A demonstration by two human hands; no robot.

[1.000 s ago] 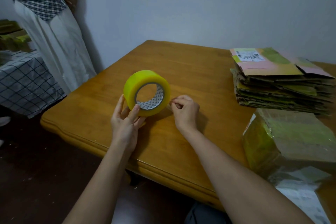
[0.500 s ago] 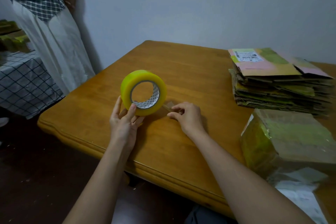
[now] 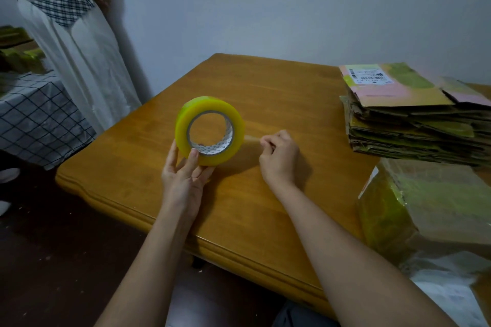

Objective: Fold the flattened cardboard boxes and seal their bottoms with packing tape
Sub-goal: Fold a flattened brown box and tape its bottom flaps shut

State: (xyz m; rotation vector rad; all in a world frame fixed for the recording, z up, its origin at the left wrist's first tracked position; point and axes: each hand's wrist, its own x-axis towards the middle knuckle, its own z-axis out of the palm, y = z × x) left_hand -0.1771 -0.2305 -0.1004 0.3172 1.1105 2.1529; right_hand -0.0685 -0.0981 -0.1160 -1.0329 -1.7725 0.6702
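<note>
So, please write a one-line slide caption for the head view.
Left hand holds the tape roll; right hand pulls its end, beside flattened boxes.

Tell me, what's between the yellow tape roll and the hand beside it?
In the head view, a short clear strip of tape runs from the tape roll to the right hand, which pinches its end above the table.
</note>
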